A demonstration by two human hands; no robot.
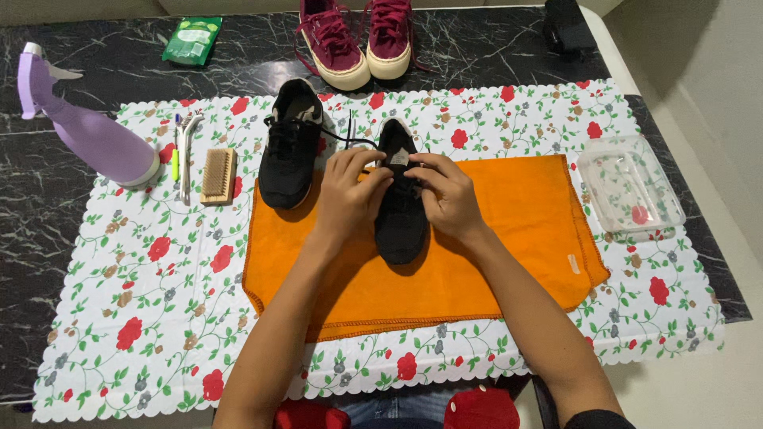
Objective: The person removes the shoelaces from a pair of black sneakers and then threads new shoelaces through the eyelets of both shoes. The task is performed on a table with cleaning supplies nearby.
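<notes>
Both hands rest on a black shoe [400, 214] that lies on an orange cloth [477, 262], near the middle of the counter [48, 199], with its toe toward the near edge. The left hand [347, 195] has its fingers curled over the left side of the shoe, at the laces, and the right hand [449, 195] is bent over the right side; both are partly closed and seem to pinch the lacing, but I cannot tell exactly what the fingers hold. The shoe is dark all over, with a pale label on the tongue, and one black lace [350, 135] runs loose toward the second black shoe [290, 151], which stands just beside on the left, half on the cloth.

The cloth lies on a flowered mat [159, 302] that reaches to the near edge. To the left are a small wooden brush [218, 175] and a toothbrush [186, 155], then a purple spray bottle [87, 127]. To the right stands a clear plastic tray [630, 187]. At the far edge are a pair of maroon sneakers [358, 40], a green packet [191, 40] and a black object [566, 24].
</notes>
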